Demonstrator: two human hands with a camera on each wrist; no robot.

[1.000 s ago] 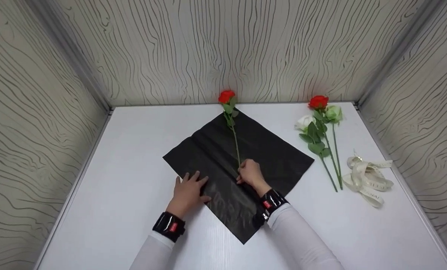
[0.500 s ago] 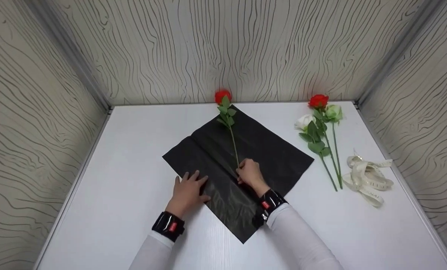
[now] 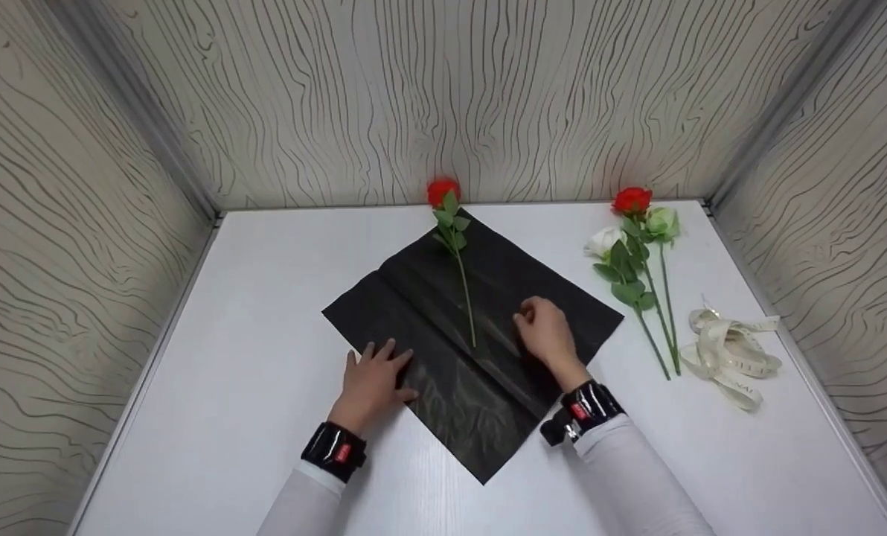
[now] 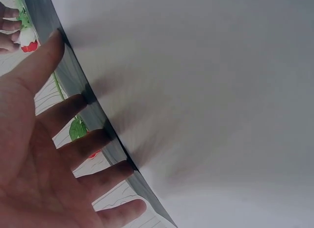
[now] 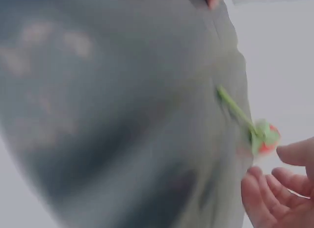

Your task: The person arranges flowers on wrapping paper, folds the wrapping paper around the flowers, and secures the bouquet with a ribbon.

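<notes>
A red rose [image 3: 469, 298] lies on a black wrapping sheet [image 3: 503, 260], its bloom reaching past the sheet's far corner and its stem pointing toward the person. My left hand [image 3: 373, 383] rests with spread fingers on the sheet's left edge; the left wrist view shows those straight fingertips [image 4: 125, 169] along the edge. Right of the stem, my right hand [image 3: 548, 333] is over the sheet, fingers loosely bent and holding nothing. In the right wrist view a gap shows between its thumb [image 5: 294, 152] and fingers, with the rose beyond.
To the right on the white table [image 3: 265, 298] lie another red rose [image 3: 632, 201], a white rose [image 3: 604, 243] and a pale green rose [image 3: 663, 225]. Nearer is a loose heap of cream ribbon [image 3: 730, 350]. Patterned panels [image 3: 443, 97] stand behind and at both sides.
My right hand has let go of the rose's stem and moved right. The rose's bloom shifted slightly left beforehand, and it now lies on the sheet. The left hand has stayed put.
</notes>
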